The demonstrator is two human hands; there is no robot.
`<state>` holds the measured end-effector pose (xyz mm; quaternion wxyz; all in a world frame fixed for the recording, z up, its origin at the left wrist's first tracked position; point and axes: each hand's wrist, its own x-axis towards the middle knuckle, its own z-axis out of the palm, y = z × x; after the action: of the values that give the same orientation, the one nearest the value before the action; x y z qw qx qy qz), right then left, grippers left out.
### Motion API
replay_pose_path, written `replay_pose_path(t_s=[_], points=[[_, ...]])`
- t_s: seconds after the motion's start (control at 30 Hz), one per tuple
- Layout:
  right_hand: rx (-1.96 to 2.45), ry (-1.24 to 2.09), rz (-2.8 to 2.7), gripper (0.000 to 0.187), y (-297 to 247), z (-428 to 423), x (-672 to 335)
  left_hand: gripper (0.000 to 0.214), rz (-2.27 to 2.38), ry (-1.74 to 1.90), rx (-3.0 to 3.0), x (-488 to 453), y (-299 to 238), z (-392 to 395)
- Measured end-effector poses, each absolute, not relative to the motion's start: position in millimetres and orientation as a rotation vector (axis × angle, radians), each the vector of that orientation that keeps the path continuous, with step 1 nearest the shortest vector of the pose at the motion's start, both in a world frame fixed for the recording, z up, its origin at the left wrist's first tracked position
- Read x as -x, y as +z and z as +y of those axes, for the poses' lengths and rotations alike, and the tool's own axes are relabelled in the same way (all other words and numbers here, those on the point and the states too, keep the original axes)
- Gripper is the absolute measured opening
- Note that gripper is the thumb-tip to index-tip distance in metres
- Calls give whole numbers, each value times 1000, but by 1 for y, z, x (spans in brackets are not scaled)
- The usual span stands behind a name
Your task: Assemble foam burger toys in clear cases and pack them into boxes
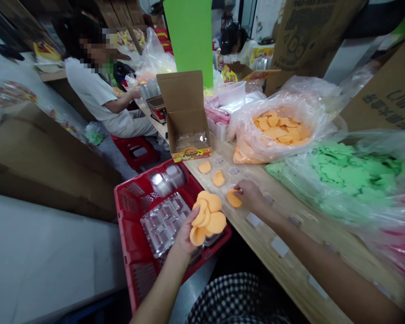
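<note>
My left hand (185, 235) is closed around a fanned bunch of orange foam pieces (209, 215), held over the red basket's table-side rim. At the front edge of the wooden table, my right hand (251, 193) pinches the near end of a single orange foam piece (233, 199), which is down at the table surface. Two similar pieces, one orange petal-like piece (218, 178) and another orange piece (204, 167), lie farther along the same row. White squares (280, 246) and small clear plastic items (234, 171) are set out along the table.
A red basket (121, 234) with clear plastic trays (165, 220) stands left of the table. An open cardboard box (185, 90) sits at the table's far end. Bags of orange pieces (280, 128) and green pieces (354, 168) line the right side. A seated person (91, 85) works at far left.
</note>
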<state>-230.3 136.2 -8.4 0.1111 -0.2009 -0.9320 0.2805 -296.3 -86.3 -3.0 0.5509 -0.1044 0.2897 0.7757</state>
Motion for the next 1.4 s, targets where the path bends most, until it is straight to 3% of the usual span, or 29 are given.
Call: replay_pose_path(t_s=[0.17,0.23,0.4,0.6,0.77,1.07,1.27,1.4], points=[[540,645,-2701,14,4,126,227,38,652,1846,232,293,0,-79],[570,637,-2628,11,14,123,221,37,637,1850,231,291,4,-74],[687,1198,-2667,40,40,111,192,29,635,1871,226,283,16,-51],[652,1445,-2423,20,59,100,172,27,616,1948,184,267,18,-23],[677,1514,-2230,18,65,122,148,26,658,1973,186,265,17,-20],[787,1282,-2603,16,13,129,140,31,633,1973,197,269,14,-30],[876,366,-2907,13,5,123,142,31,637,1948,184,267,15,-30],[828,195,-2863,9,7,115,140,29,653,1949,185,266,16,-27]])
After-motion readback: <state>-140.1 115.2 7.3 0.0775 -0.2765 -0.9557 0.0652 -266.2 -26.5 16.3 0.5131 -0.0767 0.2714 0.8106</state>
